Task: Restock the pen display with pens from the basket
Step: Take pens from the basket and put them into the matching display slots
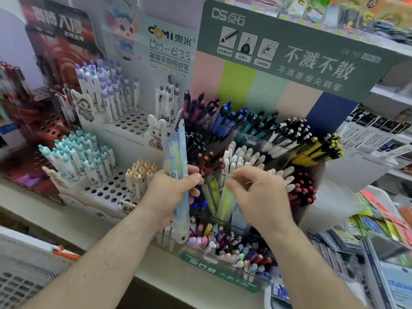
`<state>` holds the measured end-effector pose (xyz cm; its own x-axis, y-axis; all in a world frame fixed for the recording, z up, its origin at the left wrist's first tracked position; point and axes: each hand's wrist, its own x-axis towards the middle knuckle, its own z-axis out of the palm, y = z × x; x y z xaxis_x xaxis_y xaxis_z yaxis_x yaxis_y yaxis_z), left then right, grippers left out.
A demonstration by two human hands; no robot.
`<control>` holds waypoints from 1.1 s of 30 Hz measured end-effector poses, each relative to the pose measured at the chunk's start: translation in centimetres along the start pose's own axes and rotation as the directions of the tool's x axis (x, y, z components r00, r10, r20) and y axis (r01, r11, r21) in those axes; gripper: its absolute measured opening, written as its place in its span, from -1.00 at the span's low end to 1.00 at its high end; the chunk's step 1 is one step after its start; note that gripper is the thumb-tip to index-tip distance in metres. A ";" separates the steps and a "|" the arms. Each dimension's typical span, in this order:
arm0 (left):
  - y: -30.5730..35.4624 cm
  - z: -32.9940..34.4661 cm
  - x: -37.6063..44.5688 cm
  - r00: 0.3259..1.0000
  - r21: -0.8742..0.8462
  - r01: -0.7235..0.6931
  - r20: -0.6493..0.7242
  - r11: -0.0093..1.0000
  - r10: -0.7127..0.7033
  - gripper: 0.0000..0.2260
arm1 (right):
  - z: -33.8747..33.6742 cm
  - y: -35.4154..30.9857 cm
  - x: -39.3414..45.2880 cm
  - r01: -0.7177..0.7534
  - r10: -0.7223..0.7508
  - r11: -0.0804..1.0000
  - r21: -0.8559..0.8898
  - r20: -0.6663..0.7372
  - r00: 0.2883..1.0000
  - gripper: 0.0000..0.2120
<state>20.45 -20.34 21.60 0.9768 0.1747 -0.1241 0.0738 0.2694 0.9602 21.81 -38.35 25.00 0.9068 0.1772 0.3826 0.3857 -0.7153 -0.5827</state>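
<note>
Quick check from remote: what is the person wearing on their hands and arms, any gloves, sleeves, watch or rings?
Nothing that shows: left hand and right hand are bare, no gloves, no rings visible. Both forearms are uncovered to the frame edge, without sleeves, watch or wristband.

basket (24, 273) cut off at left edge, right hand (256, 195) motion-blurred

Left hand (172, 192) gripping packaged pens (178, 175) upright, right hand (258, 192) pinching above pen display (256, 152) compartments
</note>
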 end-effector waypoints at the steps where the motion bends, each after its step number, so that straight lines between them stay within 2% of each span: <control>1: 0.0 0.1 0.0 1.000 -0.006 0.003 0.010 1.000 -0.003 -0.92 | 0.7 0.2 0.0 0.010 -0.008 0.997 -0.071 0.025 1.000 -0.97; 7: 0.2 0.6 -0.4 0.995 -0.087 0.074 0.077 0.993 -0.067 -0.92 | 2.5 -0.4 0.5 0.048 0.054 0.904 -0.425 0.225 0.973 -0.94; 12: 0.3 0.7 -0.5 0.989 -0.063 0.100 0.115 0.993 -0.092 -0.89 | 1.9 -1.6 1.8 0.078 0.132 0.834 -0.546 0.334 0.933 -0.95; 14: 0.3 0.6 -0.5 0.981 -0.042 0.113 0.161 0.993 -0.105 -0.89 | 1.3 -2.2 2.2 0.025 0.119 0.888 -0.460 0.280 0.953 -0.90; 16: 0.4 0.5 -0.6 0.970 -0.019 0.120 0.216 0.993 -0.113 -0.88 | 0.6 -2.9 2.5 -0.091 0.118 0.978 -0.187 0.140 0.983 -0.80; 17: 0.5 0.4 -0.7 0.963 0.006 0.118 0.242 0.993 -0.116 -0.89 | 0.5 -3.3 2.6 -0.151 0.152 0.988 -0.017 0.110 0.982 -0.77; 19: 0.5 0.5 -0.8 0.950 0.072 0.101 0.291 0.992 -0.117 -0.94 | 0.7 -4.1 2.6 -0.261 0.223 0.941 0.215 0.184 0.957 -0.69; 21: 0.6 0.5 -0.9 0.929 0.110 0.076 0.352 0.991 -0.110 -0.91 | 1.0 -4.3 2.5 -0.289 0.225 0.921 0.261 0.248 0.942 -0.72; 23: 0.4 0.2 -0.8 0.898 0.091 0.073 0.428 0.993 -0.105 -0.69 | 1.0 -4.5 2.2 -0.289 0.204 0.895 0.340 0.264 0.943 -0.82; 25: 0.2 -0.2 -0.7 0.866 0.041 0.107 0.487 0.993 -0.113 -0.49 | 0.7 -4.4 1.9 -0.341 0.206 0.794 0.504 0.305 0.930 -0.82; 26: 0.1 -0.4 -0.7 0.856 0.009 0.130 0.504 0.992 -0.116 -0.45 | 0.4 -4.3 1.8 -0.365 0.213 0.742 0.562 0.318 0.924 -0.81; 28: -0.1 -0.6 -0.5 0.858 -0.044 0.176 0.497 0.983 -0.131 -0.43 | 0.1 -3.9 1.7 -0.383 0.236 0.673 0.633 0.306 0.922 -0.81; 30: -0.3 -0.5 -0.3 0.888 -0.010 0.187 0.429 0.982 -0.165 -0.45 | -0.3 -3.2 1.7 -0.353 0.252 0.685 0.638 0.247 0.936 -0.81; 33: -0.4 0.1 -0.3 0.912 0.035 0.162 0.377 0.986 -0.163 -0.68 | -1.1 -2.5 1.6 -0.330 0.280 0.686 0.648 0.183 0.942 -0.84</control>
<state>20.14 -20.61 21.23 0.9544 -0.2416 -0.1752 0.2377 0.2605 0.9358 22.08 -37.02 27.84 0.9937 0.0909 0.0661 0.0761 -0.1115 -0.9909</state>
